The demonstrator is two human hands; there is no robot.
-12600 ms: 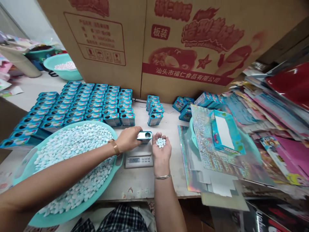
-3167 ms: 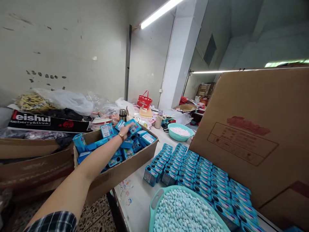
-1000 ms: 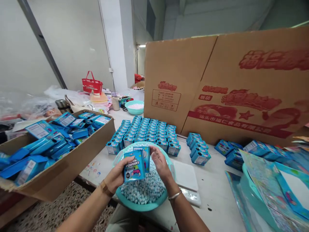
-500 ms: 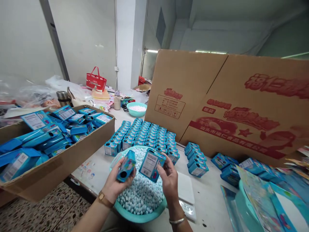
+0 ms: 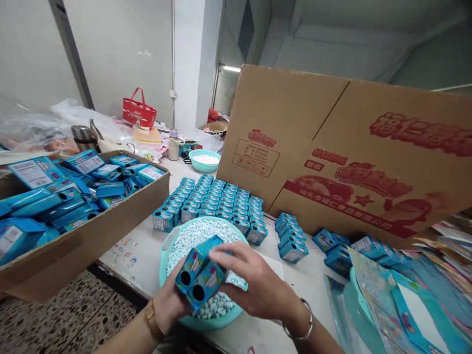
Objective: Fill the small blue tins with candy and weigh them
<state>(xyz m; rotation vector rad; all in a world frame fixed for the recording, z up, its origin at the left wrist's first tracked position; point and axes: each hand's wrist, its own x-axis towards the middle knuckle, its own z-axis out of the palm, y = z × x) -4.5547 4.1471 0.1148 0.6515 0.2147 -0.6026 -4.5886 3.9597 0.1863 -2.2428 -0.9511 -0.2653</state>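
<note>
Two small blue candy boxes (image 5: 201, 275), each with a round dark hole in its end, are tilted side by side above a turquoise basin (image 5: 164, 265). My left hand (image 5: 171, 300) is closed around them from the left and below. My right hand (image 5: 250, 275) grips the right-hand box, with fingertips over its upper side and the thumb lower down; part of the grip is hidden. Pale blue round candies (image 5: 217, 228) fill the basin under my hands. Just behind the basin, rows of similar blue boxes (image 5: 210, 201) stand with their holes facing up.
A cardboard carton (image 5: 121, 211) piled with blue boxes stands at left. A large printed cardboard sheet (image 5: 273, 113) rises behind the rows. More boxes (image 5: 293, 241) stand at right, near another turquoise basin (image 5: 359, 305) partly under plastic sheets. A white scale (image 5: 275, 270) is partly hidden behind my right hand.
The two boxes were apart, one in each hand; now they are together in my left hand. My right hand has come leftward over them, and the view has shifted slightly.
</note>
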